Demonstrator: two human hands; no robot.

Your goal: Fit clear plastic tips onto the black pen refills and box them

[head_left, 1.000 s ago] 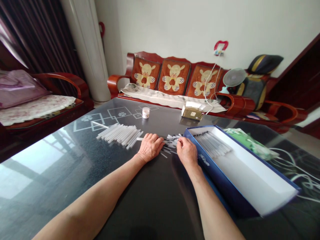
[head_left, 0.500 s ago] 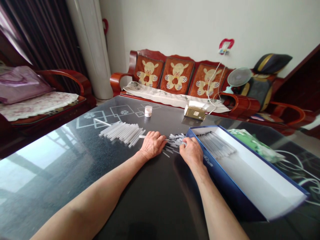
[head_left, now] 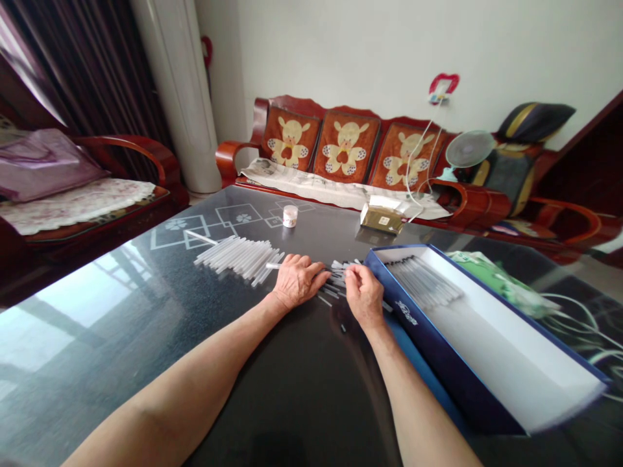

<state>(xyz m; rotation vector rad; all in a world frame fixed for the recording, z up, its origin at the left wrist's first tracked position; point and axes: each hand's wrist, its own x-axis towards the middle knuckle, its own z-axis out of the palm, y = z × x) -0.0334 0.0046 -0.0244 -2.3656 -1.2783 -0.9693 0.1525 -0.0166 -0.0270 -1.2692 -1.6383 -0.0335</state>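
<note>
My left hand (head_left: 298,281) is closed around a white translucent tube (head_left: 272,266), whose end sticks out to the left of the fingers. To its right, my right hand (head_left: 363,293) is closed in a pinch; what lies between its fingertips is too small to make out. Several thin pieces with white and black parts (head_left: 331,290) lie on the dark table under and between both hands. Left of my left hand, a heap of white translucent tubes (head_left: 236,256) is spread side by side. A small dark piece (head_left: 343,328) lies nearer to me.
A long blue box (head_left: 438,363) with a white inside stands at the right, holding a row of black-tipped tubes (head_left: 423,279). Beyond it are a green packet (head_left: 501,285) and white cables (head_left: 579,308). A small round tub (head_left: 290,216) and a tissue box (head_left: 382,218) stand farther back.
My right hand has shifted slightly left, away from the box, and turned with its fingertips closer to my left hand. The tube in my left hand sticks out slightly farther left.
</note>
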